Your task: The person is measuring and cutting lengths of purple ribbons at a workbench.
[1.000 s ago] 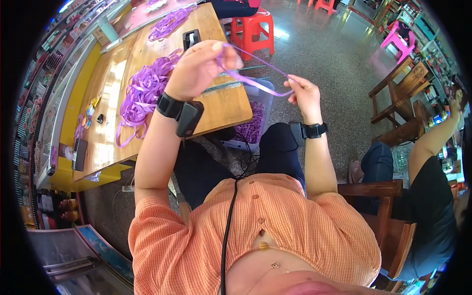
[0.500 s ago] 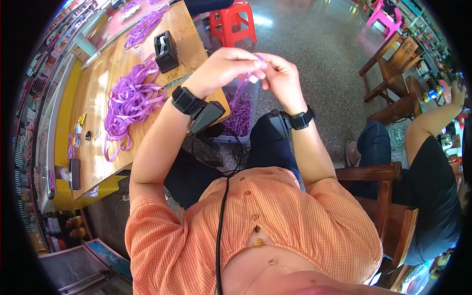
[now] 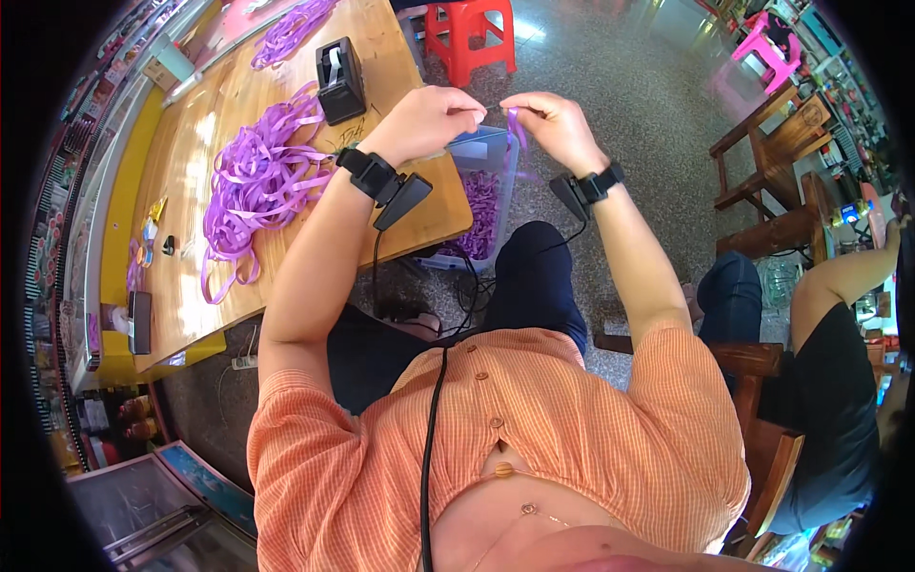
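Both my hands are raised above a clear plastic bin (image 3: 496, 224), which holds many short purple ribbon pieces (image 3: 481, 198). In a pinch between thumb and forefinger, my right hand (image 3: 564, 129) grips a purple ribbon (image 3: 516, 127) that dangles below the fingertips. A small gap to the left, my left hand (image 3: 427, 122) is closed with thumb and finger pressed together; what sits in that pinch, if anything, is too small to make out. Closest to the left forearm, a loose heap of purple ribbon (image 3: 255, 176) lies on the wooden table (image 3: 191, 315).
A black tape dispenser (image 3: 340, 81) stands on the table beyond the heap, with another ribbon bundle (image 3: 291, 30) farther back. A red stool (image 3: 467, 43) is past the table. To the right are a wooden chair (image 3: 777, 143) and a seated person (image 3: 839, 381). A black cable (image 3: 434, 429) runs down my front.
My hands have moved apart; before, they met at the ribbon. It now hangs from the right hand. The whole view has shifted slightly.
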Action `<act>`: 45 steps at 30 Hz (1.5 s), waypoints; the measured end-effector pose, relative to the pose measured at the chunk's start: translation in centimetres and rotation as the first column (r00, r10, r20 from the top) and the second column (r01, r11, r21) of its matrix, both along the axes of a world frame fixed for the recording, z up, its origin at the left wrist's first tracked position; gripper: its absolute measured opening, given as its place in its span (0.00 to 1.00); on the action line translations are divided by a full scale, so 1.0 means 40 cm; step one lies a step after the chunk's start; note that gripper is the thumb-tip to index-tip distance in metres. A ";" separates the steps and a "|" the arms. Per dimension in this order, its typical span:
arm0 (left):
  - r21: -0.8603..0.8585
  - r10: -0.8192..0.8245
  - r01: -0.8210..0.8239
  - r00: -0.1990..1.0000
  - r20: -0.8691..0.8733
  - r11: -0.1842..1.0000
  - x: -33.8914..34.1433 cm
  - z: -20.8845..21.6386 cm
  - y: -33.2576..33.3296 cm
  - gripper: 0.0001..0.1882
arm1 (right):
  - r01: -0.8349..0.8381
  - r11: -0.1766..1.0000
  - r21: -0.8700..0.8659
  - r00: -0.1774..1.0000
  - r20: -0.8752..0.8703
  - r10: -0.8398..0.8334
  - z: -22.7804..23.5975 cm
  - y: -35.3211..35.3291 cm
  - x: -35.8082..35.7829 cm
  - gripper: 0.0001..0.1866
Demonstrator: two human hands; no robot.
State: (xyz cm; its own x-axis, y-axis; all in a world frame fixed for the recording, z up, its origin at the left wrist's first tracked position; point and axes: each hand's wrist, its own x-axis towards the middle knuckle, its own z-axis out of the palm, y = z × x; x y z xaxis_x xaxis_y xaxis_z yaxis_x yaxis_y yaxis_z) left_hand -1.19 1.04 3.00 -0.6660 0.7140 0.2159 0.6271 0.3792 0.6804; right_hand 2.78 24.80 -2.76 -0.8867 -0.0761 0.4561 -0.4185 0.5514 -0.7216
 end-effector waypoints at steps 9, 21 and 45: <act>-0.009 0.180 -0.181 0.981 -0.077 0.983 -0.028 -0.020 -0.041 0.13 | -0.274 0.953 -0.130 0.960 0.028 0.280 -0.041 -0.011 -0.162 0.11; -0.114 0.019 -0.054 0.958 -0.287 0.992 -0.069 -0.078 -0.024 0.17 | -0.226 0.793 -0.565 0.894 0.203 0.400 -0.146 -0.097 -0.129 0.11; -0.261 0.011 -0.116 0.929 -0.371 0.958 -0.025 -0.078 -0.027 0.20 | 0.336 0.689 -0.643 0.569 0.721 0.395 -0.436 -0.107 0.199 0.12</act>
State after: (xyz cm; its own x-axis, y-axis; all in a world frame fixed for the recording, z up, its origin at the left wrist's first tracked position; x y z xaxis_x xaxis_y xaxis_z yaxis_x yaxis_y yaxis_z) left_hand -2.18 -0.05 -0.11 -0.6251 0.7385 0.2526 0.7782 0.5646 0.2750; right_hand 10.74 20.51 -20.22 -0.8724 -0.1258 -0.4723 0.4888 -0.2244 -0.8430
